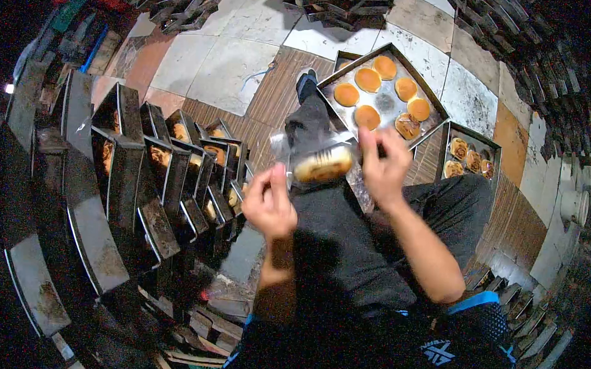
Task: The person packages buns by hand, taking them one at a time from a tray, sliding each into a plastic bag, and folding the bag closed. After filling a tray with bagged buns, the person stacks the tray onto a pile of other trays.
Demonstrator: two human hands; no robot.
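A bread bun (323,164) with a browned, patterned top hangs between my hands in what looks like a clear plastic bag, blurred by motion. My left hand (271,202) pinches the bag's left end between thumb and fingers. At the other end, my right hand (385,165) is closed on the plastic, close to the bun's right tip. Just beyond the right hand lies a square metal tray (438,110) of round golden buns (368,80). One bun on it, a darker one (407,126), seems to be in shiny wrapping.
Stacked metal pans (128,170) holding bread rise on the left. A smaller tray (497,150) with swirl-topped buns sits by my right knee. More pan stacks (343,8) stand at the far side and right. Tiles (221,69) and brown striped boards (280,85) cover the floor.
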